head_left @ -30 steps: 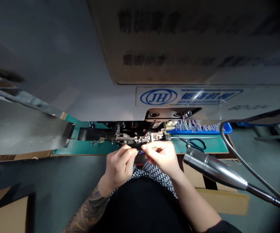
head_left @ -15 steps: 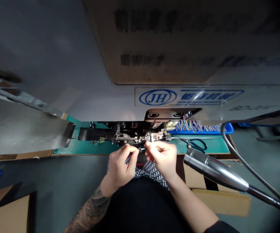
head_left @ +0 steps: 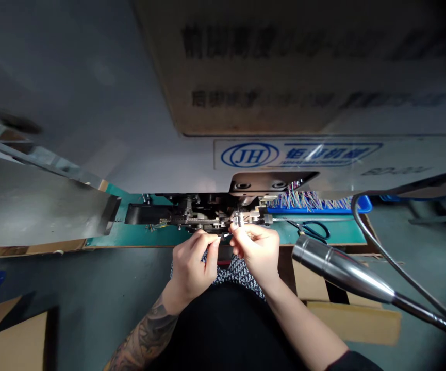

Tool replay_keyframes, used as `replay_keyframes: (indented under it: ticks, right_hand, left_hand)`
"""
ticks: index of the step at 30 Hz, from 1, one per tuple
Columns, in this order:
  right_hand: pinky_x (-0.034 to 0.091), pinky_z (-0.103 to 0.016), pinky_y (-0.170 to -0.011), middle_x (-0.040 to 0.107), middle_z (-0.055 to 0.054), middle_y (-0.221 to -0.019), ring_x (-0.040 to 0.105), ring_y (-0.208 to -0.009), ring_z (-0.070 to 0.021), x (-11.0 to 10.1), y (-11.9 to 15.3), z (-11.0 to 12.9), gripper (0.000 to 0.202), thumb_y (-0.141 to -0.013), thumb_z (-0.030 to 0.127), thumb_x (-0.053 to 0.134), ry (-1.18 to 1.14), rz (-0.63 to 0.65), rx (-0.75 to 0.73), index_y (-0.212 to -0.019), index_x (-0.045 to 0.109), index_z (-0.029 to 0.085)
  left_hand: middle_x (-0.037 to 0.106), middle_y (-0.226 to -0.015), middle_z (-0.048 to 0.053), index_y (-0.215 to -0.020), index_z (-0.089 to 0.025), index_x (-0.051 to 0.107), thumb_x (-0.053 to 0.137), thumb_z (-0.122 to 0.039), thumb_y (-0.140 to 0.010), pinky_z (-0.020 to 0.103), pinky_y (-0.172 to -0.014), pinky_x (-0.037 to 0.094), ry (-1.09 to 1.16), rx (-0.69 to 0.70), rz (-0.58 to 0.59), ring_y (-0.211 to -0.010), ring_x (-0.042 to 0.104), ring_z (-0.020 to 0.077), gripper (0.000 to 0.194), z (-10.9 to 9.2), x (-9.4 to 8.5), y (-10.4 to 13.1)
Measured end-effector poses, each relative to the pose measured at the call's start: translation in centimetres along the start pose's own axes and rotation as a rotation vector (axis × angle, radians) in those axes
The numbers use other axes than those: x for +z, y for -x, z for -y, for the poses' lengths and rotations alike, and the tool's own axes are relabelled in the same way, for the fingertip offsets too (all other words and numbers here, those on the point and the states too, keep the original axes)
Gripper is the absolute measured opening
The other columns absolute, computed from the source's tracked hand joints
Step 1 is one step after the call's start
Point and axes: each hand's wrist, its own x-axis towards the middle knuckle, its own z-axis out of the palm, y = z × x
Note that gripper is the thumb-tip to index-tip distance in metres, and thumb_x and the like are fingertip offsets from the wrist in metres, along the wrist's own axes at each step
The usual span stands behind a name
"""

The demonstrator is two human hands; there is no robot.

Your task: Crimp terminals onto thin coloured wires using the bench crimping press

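My left hand (head_left: 196,257) is closed, thumb and forefinger pinched near a small pale piece (head_left: 226,235) that shows between the hands. My right hand (head_left: 257,250) is closed too, its fingertips against the front of the machine's metal head (head_left: 239,219). What either hand pinches is too small to make out. Both hands are in front of the machine's metal track (head_left: 199,221), over the near edge of the green bench top (head_left: 130,234).
A big grey machine housing (head_left: 130,129) hangs above. At right are dark-handled scissors (head_left: 315,229), a blue tray (head_left: 365,204) with many thin coloured wires (head_left: 308,200), and a metal lamp (head_left: 342,270) on a flexible neck. Cardboard (head_left: 354,322) lies on the floor.
Both hands stay almost in place, with my right hand shifted very slightly left. The dark piece seen between the fingertips shows less, and the pale piece is angled a little differently.
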Motion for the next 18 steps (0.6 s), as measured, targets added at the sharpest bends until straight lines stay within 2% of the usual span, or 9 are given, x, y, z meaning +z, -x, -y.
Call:
replay_keyframes:
  ticks: [3,6,8,10,13,16,18]
  right_hand:
    - [0.043,-0.021,-0.039,0.064,-0.001,-0.051,0.052,-0.041,-0.011,-0.1,0.2,-0.2,0.044,-0.09,0.051,0.085,0.019,-0.011,-0.023,-0.063,0.075,0.017]
    - [0.044,-0.022,-0.041,0.064,0.0,-0.052,0.052,-0.042,-0.0108,-0.6,0.0,-0.4,0.035,-0.089,0.048,0.086,0.028,0.019,-0.051,-0.072,0.08,0.018]
    - [0.04,-0.02,-0.041,0.06,0.003,-0.05,0.048,-0.041,-0.0087,-1.2,-0.3,-0.2,0.027,-0.086,0.043,0.088,0.036,0.114,-0.025,-0.078,0.083,0.018]
    - [0.035,-0.018,-0.039,0.058,0.004,-0.049,0.044,-0.039,-0.0069,-1.9,-0.6,0.1,0.027,-0.083,0.04,0.091,0.051,0.241,0.031,-0.074,0.081,0.017]
    - [0.036,-0.018,-0.039,0.062,0.002,-0.05,0.047,-0.039,-0.0072,-2.4,-0.6,0.6,0.032,-0.085,0.043,0.089,0.047,0.324,0.071,-0.07,0.08,0.016]
    - [0.039,-0.018,-0.04,0.068,0.0,-0.055,0.054,-0.041,-0.0089,-2.3,-0.1,0.6,0.031,-0.09,0.047,0.084,0.012,0.255,0.059,-0.079,0.083,0.017]
    - [0.041,-0.019,-0.04,0.069,0.0,-0.057,0.055,-0.042,-0.0097,-2.0,0.3,0.4,0.031,-0.09,0.047,0.085,0.004,0.198,0.032,-0.079,0.083,0.018]
  left_hand:
    - [0.074,-0.088,0.005,-0.102,-0.018,0.069,0.064,-0.006,-0.1,0.028,-0.074,0.058,-0.032,0.031,-0.015,-0.078,0.073,0.0168,0.013,0.1,-0.1,0.0]
    - [0.074,-0.087,0.005,-0.103,-0.017,0.07,0.064,-0.005,-0.1,0.028,-0.073,0.057,-0.026,0.075,0.005,-0.076,0.073,0.017,0.014,0.2,-0.4,0.1]
    - [0.074,-0.085,0.005,-0.103,-0.017,0.069,0.063,-0.006,-0.099,0.028,-0.072,0.056,0.013,0.097,0.054,-0.075,0.072,0.0173,0.013,0.3,-0.7,0.1]
    - [0.072,-0.083,0.004,-0.1,-0.017,0.068,0.062,-0.007,-0.1,0.028,-0.07,0.053,0.078,0.084,0.125,-0.072,0.069,0.0167,0.011,0.3,-1.1,0.1]
    - [0.068,-0.077,0.001,-0.091,-0.018,0.066,0.061,-0.013,-0.101,0.027,-0.065,0.046,0.214,-0.04,0.214,-0.065,0.062,0.0135,0.012,0.2,-1.6,0.0]
    - [0.056,-0.064,-0.003,-0.079,-0.018,0.063,0.061,-0.019,-0.102,0.026,-0.055,0.036,0.371,-0.24,0.268,-0.054,0.05,0.0101,0.023,0.0,-1.8,-0.4]
    - [0.049,-0.059,-0.005,-0.074,-0.018,0.061,0.06,-0.021,-0.102,0.026,-0.051,0.031,0.45,-0.337,0.298,-0.051,0.044,0.0092,0.029,-0.2,-1.8,-0.8]
